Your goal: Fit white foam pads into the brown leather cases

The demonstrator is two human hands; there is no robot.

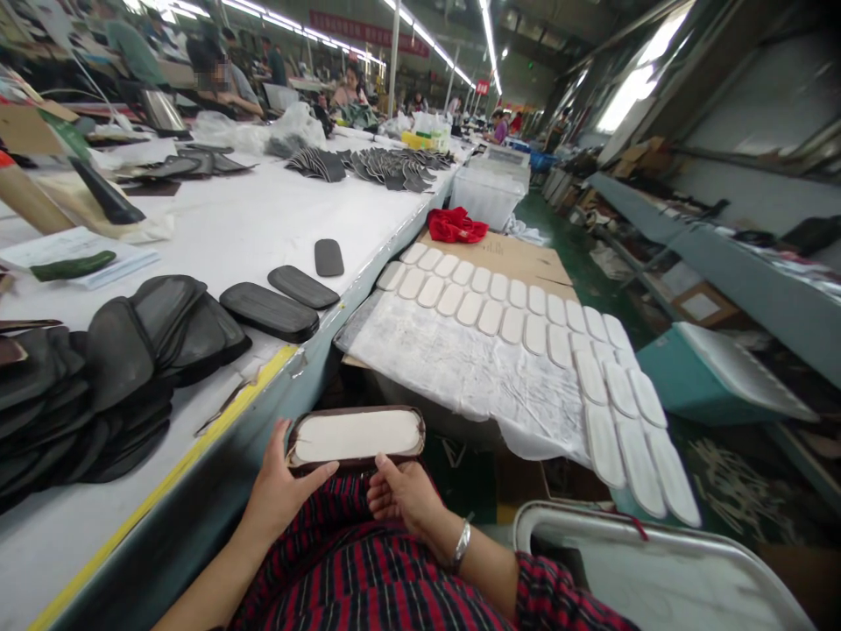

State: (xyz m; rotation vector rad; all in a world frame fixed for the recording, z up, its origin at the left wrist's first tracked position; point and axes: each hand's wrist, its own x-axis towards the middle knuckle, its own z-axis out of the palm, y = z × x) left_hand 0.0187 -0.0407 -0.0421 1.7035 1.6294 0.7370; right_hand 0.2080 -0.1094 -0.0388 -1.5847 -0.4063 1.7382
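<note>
An oblong brown-rimmed piece (pixel 358 437) with a white panel on its upper face lies just above my lap. My left hand (pixel 284 480) grips its left end, with the thumb along the near edge and the other fingers partly hidden behind it. At the near edge, right of the middle, my right hand (pixel 406 496) presses its thumb against the rim with its fingers curled below. Close by on the white table are stacked dark oblong pads (pixel 269 310) and a large overlapping heap of black rounded pieces (pixel 124 359).
White oblong pieces (pixel 490 315) lie in rows on a plastic-covered board (pixel 453 368) to the right. A red cloth (pixel 458 225) rests behind them. A metal-rimmed surface (pixel 657 561) stands at lower right. The white table's yellow-taped edge (pixel 197 456) runs along my left.
</note>
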